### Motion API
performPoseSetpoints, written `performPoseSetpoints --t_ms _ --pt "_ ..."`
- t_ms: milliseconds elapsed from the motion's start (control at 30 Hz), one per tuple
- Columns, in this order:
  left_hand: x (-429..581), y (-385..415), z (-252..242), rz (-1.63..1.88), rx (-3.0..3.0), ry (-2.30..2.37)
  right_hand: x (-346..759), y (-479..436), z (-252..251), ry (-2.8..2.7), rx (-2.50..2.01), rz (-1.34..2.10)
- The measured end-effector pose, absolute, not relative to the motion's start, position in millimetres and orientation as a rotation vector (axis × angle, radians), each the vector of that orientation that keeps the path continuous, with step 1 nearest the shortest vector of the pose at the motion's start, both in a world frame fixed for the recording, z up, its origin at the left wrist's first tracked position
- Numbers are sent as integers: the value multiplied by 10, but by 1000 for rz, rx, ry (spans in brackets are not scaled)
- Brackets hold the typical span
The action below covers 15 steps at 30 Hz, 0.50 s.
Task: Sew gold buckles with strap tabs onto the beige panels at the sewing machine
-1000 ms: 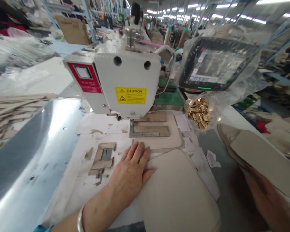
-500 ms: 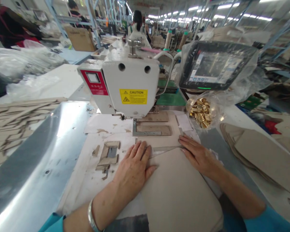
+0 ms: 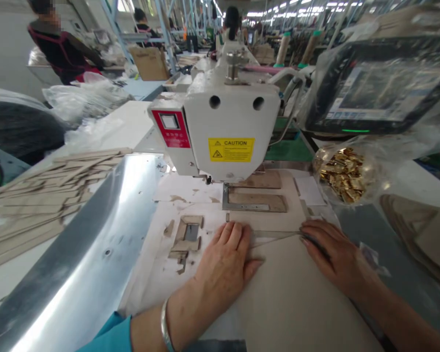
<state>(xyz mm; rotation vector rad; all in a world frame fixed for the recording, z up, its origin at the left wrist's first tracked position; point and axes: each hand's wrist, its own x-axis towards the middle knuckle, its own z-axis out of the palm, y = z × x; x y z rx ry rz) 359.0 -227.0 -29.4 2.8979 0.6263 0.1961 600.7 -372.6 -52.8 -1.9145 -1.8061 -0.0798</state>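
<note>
A large beige panel [image 3: 297, 293] lies flat before me, its far edge close to the sewing machine's clamp. My left hand [image 3: 229, 256] rests on the panel's left edge, fingers stretched out and lying flat, thumb apart. On the opposite edge, my right hand [image 3: 333, 252] has its fingers extended and touching the fabric; a dark patch between them cannot be made out. Beyond both hands, a metal clamp frame [image 3: 249, 207] sits over beige strips [image 3: 256, 199] on the work. The white sewing machine head [image 3: 227, 112] stands above, its needle area partly hidden.
Left of the panel lies a cut-out template piece [image 3: 187, 237]. Beige strips [image 3: 33, 210] are piled further left. To the right are a bag of gold metal fittings [image 3: 346, 176], a plastic-wrapped screen [image 3: 385, 93] and stacked beige panels [image 3: 421, 234]. A co-worker [image 3: 60, 44] stands far left.
The view has swung left, so everything sits further right. My right fingers have drawn slightly nearer along the panel's edge and bent a little; my left hand stays in much the same place.
</note>
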Motion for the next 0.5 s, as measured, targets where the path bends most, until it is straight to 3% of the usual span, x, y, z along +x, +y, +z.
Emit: performPoseSetpoints --t_ms 500 --pt "3603 -2210 -307 279 2965 567 5926 -3732 -417 -1826 -1931 -50"
